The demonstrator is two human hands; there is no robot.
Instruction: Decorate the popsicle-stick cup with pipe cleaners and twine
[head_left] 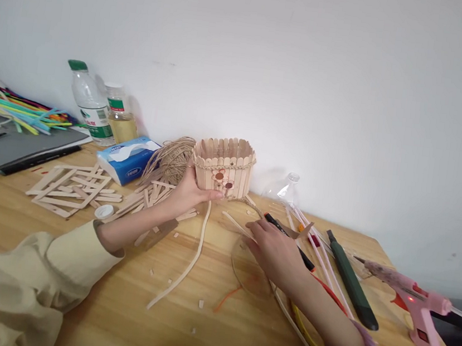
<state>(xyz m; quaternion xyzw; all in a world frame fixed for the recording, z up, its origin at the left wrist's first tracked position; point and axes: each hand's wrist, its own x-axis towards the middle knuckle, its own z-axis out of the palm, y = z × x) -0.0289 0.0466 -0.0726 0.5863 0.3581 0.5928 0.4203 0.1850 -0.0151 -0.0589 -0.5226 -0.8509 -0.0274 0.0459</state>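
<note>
My left hand grips the lower left side of a small basket made of wooden craft sticks, holding it upright just above the wooden table. My right hand rests palm down on the table, its fingers lying flat on a thin pale strip. A black pen lies right beside that hand. A long pale strip curves across the table between both arms.
Loose craft sticks, a tissue pack, a coil of twine and two bottles lie at left. A green knife, glue sticks and a pink glue gun lie at right. Coloured straws sit far left.
</note>
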